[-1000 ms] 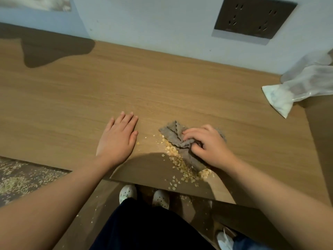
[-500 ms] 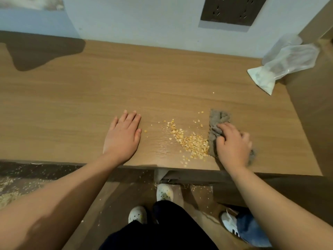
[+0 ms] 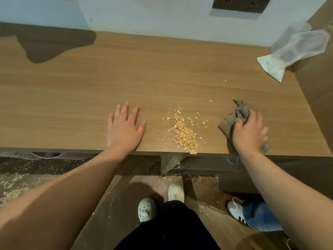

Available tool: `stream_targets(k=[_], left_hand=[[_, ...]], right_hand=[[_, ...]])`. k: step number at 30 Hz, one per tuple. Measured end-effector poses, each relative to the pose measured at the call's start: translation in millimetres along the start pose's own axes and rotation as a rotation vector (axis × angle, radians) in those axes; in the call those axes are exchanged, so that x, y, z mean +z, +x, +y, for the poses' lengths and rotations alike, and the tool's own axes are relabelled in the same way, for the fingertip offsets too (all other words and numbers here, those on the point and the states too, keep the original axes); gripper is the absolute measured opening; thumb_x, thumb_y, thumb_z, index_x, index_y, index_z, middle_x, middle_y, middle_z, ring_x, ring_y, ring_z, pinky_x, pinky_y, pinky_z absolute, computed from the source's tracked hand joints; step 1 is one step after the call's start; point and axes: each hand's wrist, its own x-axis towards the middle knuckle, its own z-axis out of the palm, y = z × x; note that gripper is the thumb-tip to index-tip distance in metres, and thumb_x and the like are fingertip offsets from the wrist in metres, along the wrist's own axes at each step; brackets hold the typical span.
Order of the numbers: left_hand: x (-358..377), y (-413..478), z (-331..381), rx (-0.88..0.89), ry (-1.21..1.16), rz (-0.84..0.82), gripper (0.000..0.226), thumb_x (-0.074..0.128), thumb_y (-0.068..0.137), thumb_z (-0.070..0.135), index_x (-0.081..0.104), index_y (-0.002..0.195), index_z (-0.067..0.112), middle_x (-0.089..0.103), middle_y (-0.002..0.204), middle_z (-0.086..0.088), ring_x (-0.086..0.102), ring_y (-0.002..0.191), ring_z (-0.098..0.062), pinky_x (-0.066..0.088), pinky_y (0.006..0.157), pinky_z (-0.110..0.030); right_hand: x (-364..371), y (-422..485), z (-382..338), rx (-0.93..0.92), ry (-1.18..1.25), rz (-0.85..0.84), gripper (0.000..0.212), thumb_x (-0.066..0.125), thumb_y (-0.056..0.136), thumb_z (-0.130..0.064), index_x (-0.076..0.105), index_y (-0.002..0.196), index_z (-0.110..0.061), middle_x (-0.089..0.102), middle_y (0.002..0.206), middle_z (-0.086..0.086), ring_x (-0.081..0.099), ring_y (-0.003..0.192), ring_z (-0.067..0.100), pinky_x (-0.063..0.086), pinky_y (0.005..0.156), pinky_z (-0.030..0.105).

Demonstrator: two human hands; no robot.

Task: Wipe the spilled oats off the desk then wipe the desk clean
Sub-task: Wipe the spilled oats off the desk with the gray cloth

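Oats (image 3: 185, 138) lie in a narrow heap on the desk (image 3: 90, 98), the heap's near end reaching the front edge and loose flakes scattered beyond its far end. Left of the heap, the left hand (image 3: 124, 130) rests flat with straight, spread fingers, as it did half a second ago. The right hand (image 3: 249, 134), its outer edge blurred, grips a bunched grey cloth (image 3: 232, 120) with curled fingers. Half a second ago the cloth touched the heap's right side; now it sits well to the right of the heap, with bare wood between them. A clear plastic bag (image 3: 295, 49) lies far behind and right of the heap. Below the heap, more oats (image 3: 10, 183) cover the floor.
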Motion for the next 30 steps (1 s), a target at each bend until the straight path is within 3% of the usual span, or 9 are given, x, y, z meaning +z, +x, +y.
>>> stream_targets(k=[3,9,14,23,27,30], left_hand=[[4.0,4.8,10.1,-0.196,-0.059,0.053,0.057,0.024,0.099,0.044,0.013,0.151,0.024,0.003,0.159,-0.003,-0.003,0.146,-0.021,0.0,0.117,-0.042],[8.9,9.7,19.3,-0.256,0.022,0.047,0.058,0.019,0.097,0.044,0.007,0.151,0.026,0.001,0.159,-0.001,-0.005,0.146,-0.021,0.001,0.118,-0.044],[10.2,9.0,21.6,-0.269,0.019,0.096,0.058,0.023,0.096,0.043,0.015,0.151,0.025,0.01,0.159,-0.003,0.001,0.146,-0.021,0.003,0.117,-0.044],[11.6,10.9,20.3,-0.273,0.015,0.092,0.058,0.027,0.096,0.042,0.015,0.151,0.025,0.01,0.159,-0.002,-0.001,0.146,-0.02,0.002,0.118,-0.044],[10.1,9.5,21.4,-0.257,0.022,0.093,0.058,0.026,0.097,0.04,0.014,0.151,0.023,0.009,0.159,-0.003,0.0,0.146,-0.021,0.003,0.118,-0.045],[9.1,11.4,21.1,-0.262,0.03,0.072,0.058,0.02,0.097,0.042,0.01,0.151,0.025,0.004,0.159,-0.001,-0.003,0.146,-0.02,0.001,0.118,-0.044]], right_hand=[[18.2,8.1,-1.0,-0.033,-0.195,0.019,0.051,0.035,0.099,-0.035,0.027,0.147,-0.02,0.019,0.155,0.009,0.025,0.135,0.034,0.025,0.105,0.047],[24.6,87.8,-8.6,-0.031,-0.194,0.042,0.049,0.033,0.1,-0.033,0.027,0.146,-0.02,0.019,0.155,0.01,0.024,0.136,0.034,0.022,0.106,0.046],[40.0,146.8,-34.3,-0.021,-0.209,0.036,0.045,0.03,0.1,-0.035,0.032,0.144,-0.028,0.022,0.155,0.007,0.025,0.136,0.034,0.02,0.108,0.046],[43.5,101.9,-63.4,-0.646,-0.111,-0.222,0.042,0.028,0.096,-0.039,0.056,0.127,-0.031,0.044,0.143,-0.003,0.035,0.129,0.028,0.024,0.103,0.04],[43.5,42.3,-68.0,-0.773,-0.104,-0.366,0.036,0.033,0.099,-0.034,0.054,0.128,-0.035,0.046,0.14,-0.009,0.035,0.127,0.02,0.022,0.101,0.033],[46.8,9.4,-69.9,-0.821,-0.073,-0.373,0.037,0.034,0.097,-0.034,0.056,0.126,-0.035,0.048,0.138,-0.01,0.036,0.124,0.02,0.023,0.097,0.033]])
